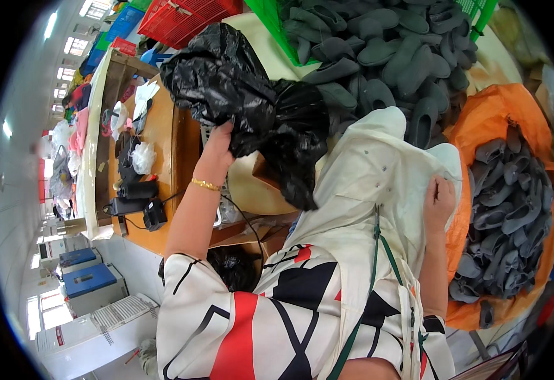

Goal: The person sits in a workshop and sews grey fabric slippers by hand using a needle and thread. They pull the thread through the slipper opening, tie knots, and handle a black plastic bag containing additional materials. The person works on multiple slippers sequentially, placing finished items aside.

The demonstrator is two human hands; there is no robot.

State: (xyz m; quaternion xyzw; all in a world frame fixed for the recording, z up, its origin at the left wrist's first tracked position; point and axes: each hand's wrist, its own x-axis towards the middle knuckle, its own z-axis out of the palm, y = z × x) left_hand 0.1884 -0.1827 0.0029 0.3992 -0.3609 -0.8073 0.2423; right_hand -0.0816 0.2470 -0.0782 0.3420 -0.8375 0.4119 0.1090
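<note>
A crumpled black plastic bag [251, 95] is gripped by the left hand [219, 147], whose fingers are closed into its lower folds; the bag is held up above the wooden workbench [163, 133], in front of the green crate [270, 25]. A gold bracelet [205, 184] is worn on the left wrist. The right hand [440, 201] is laid on a cream cloth sheet [378, 183], at its right edge, with the fingers curled together against the fabric; whether the cloth is actually pinched cannot be told from this angle. The green crate is filled with dark grey shoe soles [384, 57], and more of these soles [505, 209] are piled in an orange sack [486, 120] just beside the right hand. On the bench, white plastic scraps [143, 156] and a black power adapter [154, 215] are seen. 1 red crate [182, 19] is set behind the black bag
</note>
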